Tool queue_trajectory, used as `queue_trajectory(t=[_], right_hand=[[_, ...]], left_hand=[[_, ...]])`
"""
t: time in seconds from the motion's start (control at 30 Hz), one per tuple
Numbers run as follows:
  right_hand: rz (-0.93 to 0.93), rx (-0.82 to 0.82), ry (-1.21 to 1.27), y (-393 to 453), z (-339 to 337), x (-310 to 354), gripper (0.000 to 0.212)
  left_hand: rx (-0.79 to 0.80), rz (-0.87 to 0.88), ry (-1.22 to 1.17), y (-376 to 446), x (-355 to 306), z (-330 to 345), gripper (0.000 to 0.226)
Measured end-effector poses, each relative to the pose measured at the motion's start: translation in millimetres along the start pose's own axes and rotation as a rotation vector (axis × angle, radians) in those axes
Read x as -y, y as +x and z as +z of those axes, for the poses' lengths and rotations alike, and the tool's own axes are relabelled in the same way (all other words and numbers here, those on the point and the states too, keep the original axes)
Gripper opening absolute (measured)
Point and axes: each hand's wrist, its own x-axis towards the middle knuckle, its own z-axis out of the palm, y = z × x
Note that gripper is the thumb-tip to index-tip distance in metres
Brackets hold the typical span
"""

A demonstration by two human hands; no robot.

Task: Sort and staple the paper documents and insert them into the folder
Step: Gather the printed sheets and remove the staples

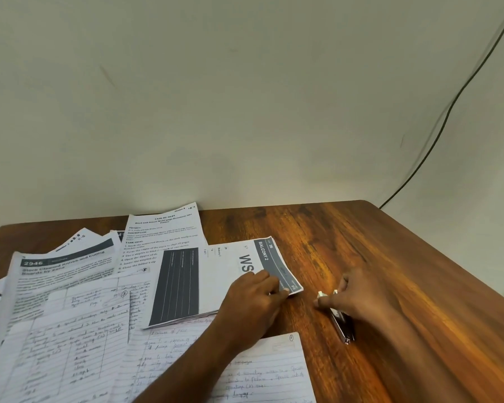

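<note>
The left hand (252, 298) lies flat at the lower centre of the frame, fingers together and pressing down on the near right corner of a small stack of white printed sheets with a grey "BALCONY 2" header strip (216, 274); it pins the stack rather than grips it. Just to the right, the right hand (354, 296) is curled over a slim metal stapler with white tips (342, 322) that rests on the brown wooden table (405, 271), fingers closed around its front end. The stapler's mouth sits near the pinned corner but apart from it.

Further out, toward the left and bottom of the frame, loose papers overlap: lined handwritten pages (70, 344), a printed sheet headed "2946" (64, 266), and a typed task sheet (163, 237) near the wall. No folder shows anywhere in view.

This looks like the stapling step for one sorted set. The next move calls for sliding the stapler's mouth over that held corner, keeping the edges square under the left hand, then pressing down firmly. A skewed stack could get bound crooked.
</note>
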Motion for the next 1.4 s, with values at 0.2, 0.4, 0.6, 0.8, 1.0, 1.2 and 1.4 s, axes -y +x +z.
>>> queue_trajectory(t=[0.2,0.4,0.6,0.8,1.0,1.2,1.4], right_hand=[[-0.135,-0.165,-0.011,-14.3,-6.7,4.9,0.059],[-0.248,-0.183,0.187,-24.6,17.3,29.9,0.046],[-0.272,-0.237,0.378,-27.6,40.4,37.6,0.022],[-0.255,-0.251,0.608,-31.0,44.2,38.1,0.017],[-0.272,-0.306,0.676,-24.6,41.3,35.1,0.014],[-0.318,-0.293,0.674,-12.1,20.2,23.1,0.013],[-0.337,-0.253,0.962,-9.6,-7.0,11.8,0.006]], left_hand=[[-0.021,-0.008,-0.002,-0.7,0.4,1.9,0.035],[-0.042,-0.022,-0.007,-1.5,2.2,5.2,0.039],[-0.047,0.002,0.021,-0.6,0.7,3.3,0.041],[-0.057,-0.008,0.003,-0.8,1.2,5.2,0.035],[-0.081,-0.163,-0.063,1.5,5.7,4.4,0.039],[-0.128,-0.651,-0.406,-0.3,12.4,0.6,0.064],[-0.264,-0.885,-0.428,5.1,25.6,-6.9,0.046]])
